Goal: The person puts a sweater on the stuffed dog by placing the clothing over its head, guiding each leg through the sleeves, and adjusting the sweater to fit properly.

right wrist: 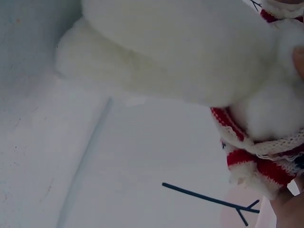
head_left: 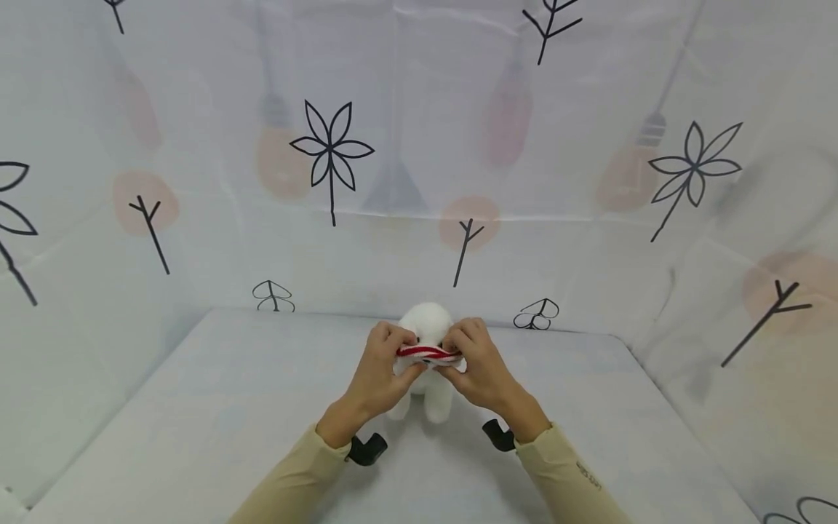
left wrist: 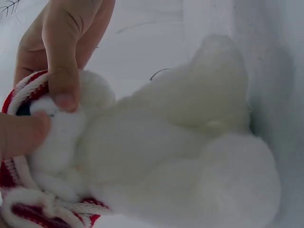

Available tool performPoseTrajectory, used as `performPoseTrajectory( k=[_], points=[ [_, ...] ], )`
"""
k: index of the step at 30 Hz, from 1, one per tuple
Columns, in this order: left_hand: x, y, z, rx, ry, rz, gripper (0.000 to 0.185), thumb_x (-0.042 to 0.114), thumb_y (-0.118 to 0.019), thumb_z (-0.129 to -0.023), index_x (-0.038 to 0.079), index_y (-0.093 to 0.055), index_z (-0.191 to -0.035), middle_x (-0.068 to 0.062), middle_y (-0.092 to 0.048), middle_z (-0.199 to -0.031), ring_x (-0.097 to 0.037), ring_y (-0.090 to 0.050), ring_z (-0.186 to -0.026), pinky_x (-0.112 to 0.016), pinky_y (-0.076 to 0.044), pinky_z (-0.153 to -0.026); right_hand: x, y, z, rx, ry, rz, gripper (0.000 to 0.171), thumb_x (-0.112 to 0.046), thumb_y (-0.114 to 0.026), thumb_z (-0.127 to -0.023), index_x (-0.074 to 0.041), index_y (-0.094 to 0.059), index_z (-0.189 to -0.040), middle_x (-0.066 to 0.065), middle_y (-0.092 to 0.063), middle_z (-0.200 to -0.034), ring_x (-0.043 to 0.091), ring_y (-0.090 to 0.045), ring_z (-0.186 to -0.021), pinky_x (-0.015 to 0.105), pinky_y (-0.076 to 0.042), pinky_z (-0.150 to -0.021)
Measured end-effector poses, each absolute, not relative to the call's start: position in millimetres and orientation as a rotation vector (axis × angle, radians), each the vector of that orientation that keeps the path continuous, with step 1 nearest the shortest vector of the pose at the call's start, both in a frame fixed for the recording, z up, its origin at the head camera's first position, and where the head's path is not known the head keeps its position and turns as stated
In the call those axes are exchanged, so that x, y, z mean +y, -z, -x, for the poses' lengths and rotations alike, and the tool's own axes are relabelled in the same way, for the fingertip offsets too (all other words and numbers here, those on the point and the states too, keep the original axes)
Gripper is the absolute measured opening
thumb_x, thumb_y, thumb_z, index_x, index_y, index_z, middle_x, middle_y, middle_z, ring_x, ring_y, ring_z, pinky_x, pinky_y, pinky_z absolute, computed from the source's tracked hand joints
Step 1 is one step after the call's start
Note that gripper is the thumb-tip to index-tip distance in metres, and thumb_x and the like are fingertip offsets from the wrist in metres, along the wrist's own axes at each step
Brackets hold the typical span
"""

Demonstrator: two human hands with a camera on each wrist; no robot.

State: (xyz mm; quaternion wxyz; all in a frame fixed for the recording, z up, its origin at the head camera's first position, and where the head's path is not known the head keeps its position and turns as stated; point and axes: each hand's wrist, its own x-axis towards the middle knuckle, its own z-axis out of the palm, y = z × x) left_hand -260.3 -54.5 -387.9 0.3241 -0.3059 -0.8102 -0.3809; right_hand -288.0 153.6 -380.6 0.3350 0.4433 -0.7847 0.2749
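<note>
Plush toy [head_left: 427, 342], white and fluffy, standing mid-worktop [head_left: 196, 407] toward the far edge, with a red-and-white knit band [head_left: 425, 354] stretched across it between both hands.

Left hand [head_left: 382, 367] pinches the band's left end, right hand [head_left: 476, 364] pinches its right end, thumbs and fingertips closed on the knit. Toy looks light, soft and squashy, likely to tip if tugged; the band seems stretchy and limp. Best hold, by my judgement: the band's edges, with the body steadied by the legs.
</note>
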Motion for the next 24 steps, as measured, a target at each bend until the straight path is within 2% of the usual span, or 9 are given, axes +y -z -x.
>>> performPoseTrajectory(
  k=[4,8,11,15,19,21,24],
  points=[
    [-51,388,260,-2.151,0.880,0.787,0.025,0.006,-0.075,-0.078,0.012,-0.053,-0.088,-0.006,-0.044,-0.099,-0.019,-0.044,-0.091,-0.031,-0.043,-0.074,150,381,287,-2.032,-0.683,-1.176,0.032,-0.003,-0.078,-0.074,-0.013,-0.047,-0.080,0.000,-0.047,-0.094,0.024,-0.040,-0.095,0.037,-0.037,-0.082],
    [-51,389,260,-2.139,0.845,0.777,0.024,0.003,-0.071,-0.079,0.012,-0.052,-0.090,-0.007,-0.044,-0.101,-0.018,-0.046,-0.089,-0.031,-0.046,-0.073,151,381,288,-2.000,-0.675,-1.168,0.028,-0.003,-0.077,-0.074,-0.012,-0.052,-0.082,0.003,-0.049,-0.096,0.025,-0.043,-0.098,0.039,-0.040,-0.084],
    [-54,390,263,-2.125,0.907,0.778,0.031,0.006,-0.075,-0.079,0.010,-0.052,-0.100,-0.006,-0.045,-0.104,-0.016,-0.048,-0.089,-0.031,-0.047,-0.073,154,382,290,-1.996,-0.694,-1.147,0.030,-0.005,-0.079,-0.074,-0.008,-0.057,-0.094,0.006,-0.052,-0.105,0.026,-0.047,-0.103,0.038,-0.043,-0.086],
    [-57,394,268,-2.131,0.973,0.780,0.050,0.009,-0.080,-0.077,0.007,-0.049,-0.117,-0.007,-0.046,-0.110,-0.015,-0.048,-0.094,-0.030,-0.048,-0.077,158,386,295,-2.061,-0.727,-1.108,0.046,-0.006,-0.080,-0.076,-0.004,-0.055,-0.114,0.011,-0.049,-0.120,0.025,-0.050,-0.110,0.035,-0.046,-0.090],
    [-59,399,273,-2.101,1.006,0.817,0.058,0.021,-0.080,-0.078,0.003,-0.045,-0.120,-0.008,-0.046,-0.113,-0.017,-0.047,-0.100,-0.032,-0.046,-0.081,161,392,298,-2.118,-0.790,-1.071,0.054,-0.017,-0.080,-0.078,-0.005,-0.051,-0.122,0.010,-0.045,-0.123,0.021,-0.053,-0.107,0.034,-0.048,-0.086],
    [-59,400,274,-2.069,1.017,0.823,0.055,0.026,-0.078,-0.080,0.002,-0.046,-0.117,-0.008,-0.047,-0.111,-0.018,-0.047,-0.098,-0.032,-0.046,-0.080,161,394,298,-2.110,-0.820,-1.063,0.051,-0.029,-0.076,-0.082,-0.005,-0.052,-0.121,0.009,-0.045,-0.122,0.019,-0.053,-0.103,0.034,-0.049,-0.083],
    [-58,400,276,-2.037,1.023,0.798,0.044,0.025,-0.076,-0.083,0.002,-0.049,-0.109,-0.008,-0.049,-0.105,-0.018,-0.047,-0.094,-0.029,-0.045,-0.074,160,394,299,-2.073,-0.835,-1.057,0.047,-0.044,-0.063,-0.088,-0.006,-0.054,-0.115,0.009,-0.046,-0.117,0.017,-0.053,-0.096,0.033,-0.048,-0.079]
  ],
)
